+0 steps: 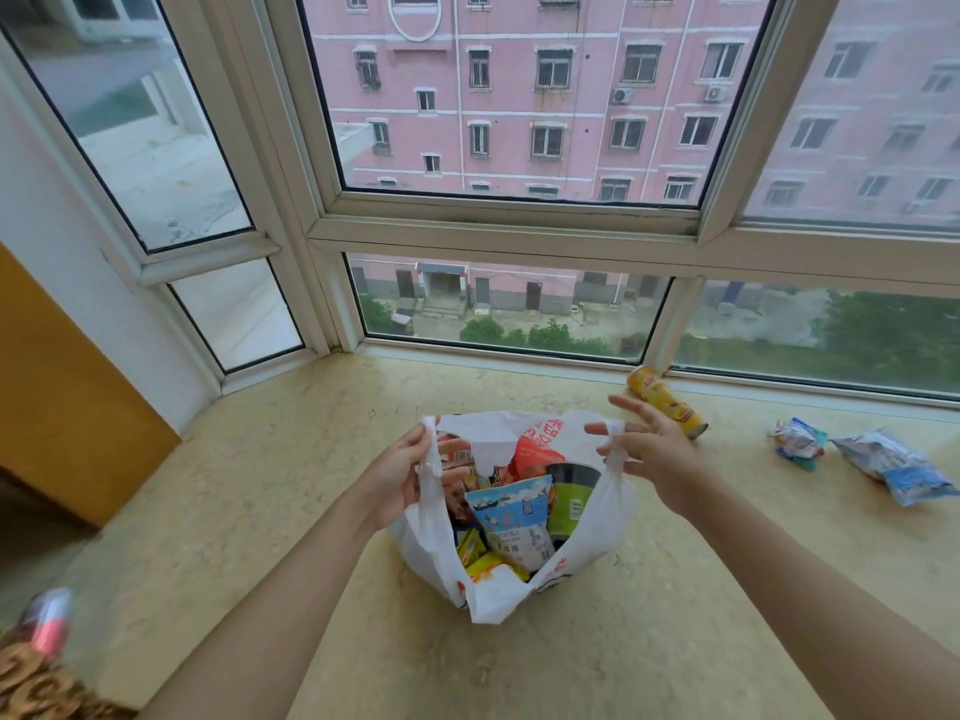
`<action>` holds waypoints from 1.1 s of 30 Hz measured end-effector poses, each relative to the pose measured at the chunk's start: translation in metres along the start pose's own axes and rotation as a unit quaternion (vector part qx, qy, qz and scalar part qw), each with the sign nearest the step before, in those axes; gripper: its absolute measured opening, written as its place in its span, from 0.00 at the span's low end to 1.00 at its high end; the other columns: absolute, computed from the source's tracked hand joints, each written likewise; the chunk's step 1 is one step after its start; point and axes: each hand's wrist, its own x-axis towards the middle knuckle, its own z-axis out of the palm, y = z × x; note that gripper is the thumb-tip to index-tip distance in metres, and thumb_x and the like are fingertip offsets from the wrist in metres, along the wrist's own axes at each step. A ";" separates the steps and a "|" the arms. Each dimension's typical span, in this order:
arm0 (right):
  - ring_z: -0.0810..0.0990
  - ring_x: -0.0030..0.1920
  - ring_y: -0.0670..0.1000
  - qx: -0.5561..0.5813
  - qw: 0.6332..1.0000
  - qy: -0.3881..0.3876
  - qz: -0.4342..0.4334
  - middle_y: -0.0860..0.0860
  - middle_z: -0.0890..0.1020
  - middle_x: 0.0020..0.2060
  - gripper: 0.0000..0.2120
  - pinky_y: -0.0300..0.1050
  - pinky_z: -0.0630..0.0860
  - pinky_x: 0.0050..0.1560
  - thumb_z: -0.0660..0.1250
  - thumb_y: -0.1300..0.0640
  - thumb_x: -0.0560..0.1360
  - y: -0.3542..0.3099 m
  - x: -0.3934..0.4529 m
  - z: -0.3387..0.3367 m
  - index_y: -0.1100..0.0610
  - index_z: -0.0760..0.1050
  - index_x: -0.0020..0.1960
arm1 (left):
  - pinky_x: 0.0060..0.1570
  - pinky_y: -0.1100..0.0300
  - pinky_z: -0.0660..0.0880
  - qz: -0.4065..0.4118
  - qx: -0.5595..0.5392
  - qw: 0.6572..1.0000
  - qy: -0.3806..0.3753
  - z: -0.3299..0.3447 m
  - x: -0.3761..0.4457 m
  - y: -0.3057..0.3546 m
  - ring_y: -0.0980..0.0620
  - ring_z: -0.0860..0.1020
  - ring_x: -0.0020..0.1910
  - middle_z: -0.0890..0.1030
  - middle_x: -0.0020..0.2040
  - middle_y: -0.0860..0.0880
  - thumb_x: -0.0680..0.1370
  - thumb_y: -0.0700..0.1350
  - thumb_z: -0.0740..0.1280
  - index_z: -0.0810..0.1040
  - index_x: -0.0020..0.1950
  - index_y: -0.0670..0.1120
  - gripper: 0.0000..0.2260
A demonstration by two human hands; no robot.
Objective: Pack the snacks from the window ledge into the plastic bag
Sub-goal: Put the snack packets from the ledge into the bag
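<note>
**One bag held open, three snacks left on the ledge**

One white plastic bag stands on the yellowish stone window ledge, its mouth pulled wide between two hands. The left hand has its fingers curled round the left handle loop and grips it. The right hand has its fingers spread and straight; the right handle loop hangs over them, stretched outward, rather than being pinched.

Inside the bag several packets crowd together. The ones that can be counted apart: one blue-and-white pouch with small print and a square code on it, one green-labelled cup with a dark lid, one red-orange packet and at least two yellow wrappers low on the left. More lie beneath on the left, too tangled to count. The bag carries red printed characters near its far rim and small red marks on its near side; none can be read clearly.

Three snacks lie on the ledge to the right, outside the bag: one yellow tube can on its side just beyond the right hand, near the window frame, one small crumpled blue-and-white packet, and one larger blue-and-white packet beside it. Their lettering is too blurred to read.
</note>
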 end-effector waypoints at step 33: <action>0.84 0.43 0.55 -0.082 0.990 0.063 -0.095 0.59 0.82 0.50 0.35 0.49 0.79 0.39 0.64 0.75 0.71 -0.028 0.010 0.008 0.50 0.64 0.72 | 0.31 0.59 0.78 0.056 0.087 0.991 0.079 -0.004 0.006 0.060 0.51 0.82 0.32 0.81 0.57 0.45 0.81 0.40 0.61 0.65 0.73 0.43 0.20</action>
